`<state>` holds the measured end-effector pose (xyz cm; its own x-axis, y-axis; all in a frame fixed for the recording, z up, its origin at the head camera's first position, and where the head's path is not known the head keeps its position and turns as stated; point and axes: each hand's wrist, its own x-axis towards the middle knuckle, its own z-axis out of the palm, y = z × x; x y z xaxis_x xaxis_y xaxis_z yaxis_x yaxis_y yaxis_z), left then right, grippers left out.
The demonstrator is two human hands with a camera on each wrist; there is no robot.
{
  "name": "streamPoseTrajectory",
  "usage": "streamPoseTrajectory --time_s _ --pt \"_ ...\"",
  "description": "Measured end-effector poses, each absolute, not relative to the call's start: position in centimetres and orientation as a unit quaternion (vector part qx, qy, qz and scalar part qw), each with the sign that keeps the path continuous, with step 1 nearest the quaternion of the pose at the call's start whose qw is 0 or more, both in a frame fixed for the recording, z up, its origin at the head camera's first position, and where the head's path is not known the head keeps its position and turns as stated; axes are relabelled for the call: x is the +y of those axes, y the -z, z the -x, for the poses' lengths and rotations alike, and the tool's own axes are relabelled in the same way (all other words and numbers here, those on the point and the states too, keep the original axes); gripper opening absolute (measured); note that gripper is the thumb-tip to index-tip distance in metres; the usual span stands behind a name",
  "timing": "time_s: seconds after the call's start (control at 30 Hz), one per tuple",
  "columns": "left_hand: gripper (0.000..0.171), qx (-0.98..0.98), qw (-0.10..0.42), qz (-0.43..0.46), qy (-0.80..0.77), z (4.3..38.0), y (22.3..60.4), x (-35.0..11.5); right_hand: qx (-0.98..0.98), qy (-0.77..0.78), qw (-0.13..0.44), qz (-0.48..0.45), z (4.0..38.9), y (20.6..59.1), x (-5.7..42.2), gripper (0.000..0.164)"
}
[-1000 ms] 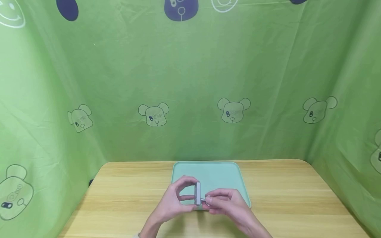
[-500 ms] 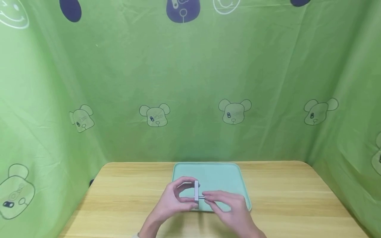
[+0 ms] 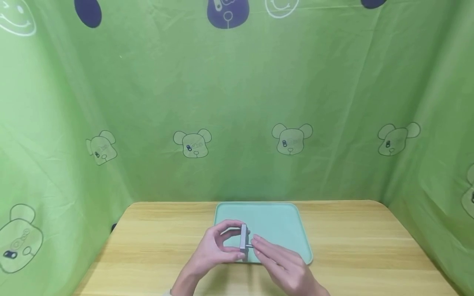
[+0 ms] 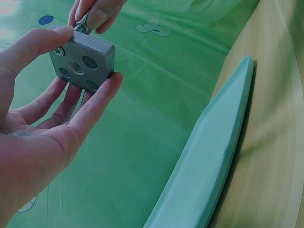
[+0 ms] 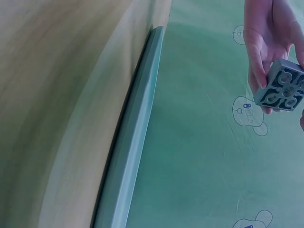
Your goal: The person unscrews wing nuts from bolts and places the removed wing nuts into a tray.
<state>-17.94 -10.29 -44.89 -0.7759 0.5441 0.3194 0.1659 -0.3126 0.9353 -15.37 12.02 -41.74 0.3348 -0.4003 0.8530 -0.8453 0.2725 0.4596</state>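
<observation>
My left hand (image 3: 207,248) holds a square grey metal block (image 3: 243,236) on edge above the tray, thumb below and fingertips above. In the left wrist view the block (image 4: 85,61) shows a threaded centre hole and round holes at its corners. Its other, recessed face (image 5: 285,90) appears in the right wrist view. A metal bolt (image 3: 249,246) sticks out from the block's right side near its lower end. My right hand (image 3: 285,265) pinches this bolt (image 4: 81,26) between thumb and fingers; the bolt's outer end is hidden by them.
Behind and beneath the hands, a mint-green tray (image 3: 274,218) lies on the wooden table (image 3: 352,238). Green cloth (image 3: 237,90) printed with bear heads hangs at the back and both sides. Tray and table edge also run through both wrist views.
My right hand's fingers have gone from curled at the bolt to straighter and closer together, shifting along it. My left hand keeps the block in nearly the same place, turned slightly.
</observation>
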Motion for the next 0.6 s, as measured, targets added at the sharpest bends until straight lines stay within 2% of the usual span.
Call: streamPoseTrajectory --time_s 0.17,0.27,0.37,0.43,0.53,0.6 --pt "0.064 0.575 0.126 -0.305 -0.749 17.9 44.9 -10.3 -0.573 -0.221 0.565 -0.551 15.3 42.2 12.0 0.019" --pt "0.064 0.578 0.117 -0.302 -0.748 18.0 44.9 -10.3 -0.623 -0.312 0.499 -0.516 15.2 42.9 12.1 0.018" --pt "0.065 0.584 0.109 -0.295 -0.748 18.0 45.0 -10.3 -0.675 -0.479 0.348 -0.440 14.7 43.7 12.5 0.035" --pt "0.066 0.590 0.104 -0.294 -0.744 18.0 45.0 -10.3 -0.699 -0.586 0.231 -0.339 14.2 44.0 12.8 0.043" --pt "0.066 0.593 0.099 -0.301 -0.740 18.0 45.0 -10.2 -0.698 -0.686 0.078 -0.188 13.9 43.9 13.2 0.038" --pt "0.065 0.598 0.093 -0.308 -0.734 18.0 45.0 -10.1 -0.687 -0.717 0.007 -0.119 13.9 43.8 13.4 0.035"
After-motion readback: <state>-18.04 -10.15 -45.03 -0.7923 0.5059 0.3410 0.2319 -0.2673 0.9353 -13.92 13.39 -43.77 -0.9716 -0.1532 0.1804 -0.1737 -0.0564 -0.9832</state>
